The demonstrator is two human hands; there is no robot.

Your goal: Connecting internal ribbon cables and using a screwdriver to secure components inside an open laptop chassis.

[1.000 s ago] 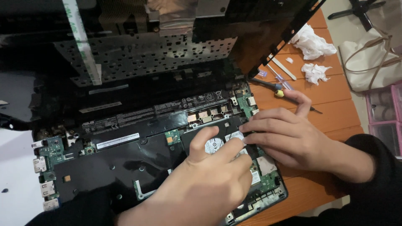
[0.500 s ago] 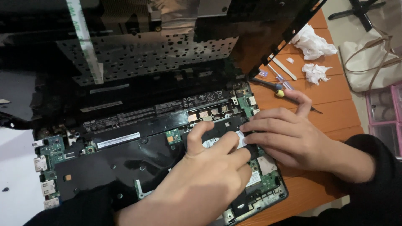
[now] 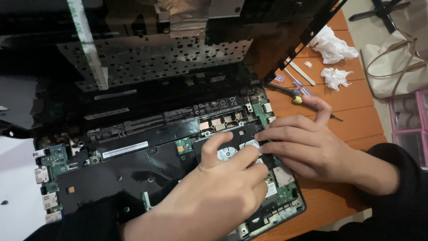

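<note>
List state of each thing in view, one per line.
laptop: opened up, circuit boards exposed
keyboard panel: lifted, tilted up
hard drive: in its bay, both hands on it
left hand: thumb pressing drive
right hand: fingertips on drive edge
screwdrivers: lying on table
tissues: crumpled

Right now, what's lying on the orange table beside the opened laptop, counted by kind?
Crumpled white tissues: 2, one larger, one smaller
Screwdrivers: 3, one white-handled, one clear blue-tinted, one dark with a yellow collar
Beige bag: 1
Pink drawer unit: 1
Total: 7
Both hands, left and right, rest on the laptop's drive, not on these.
</note>
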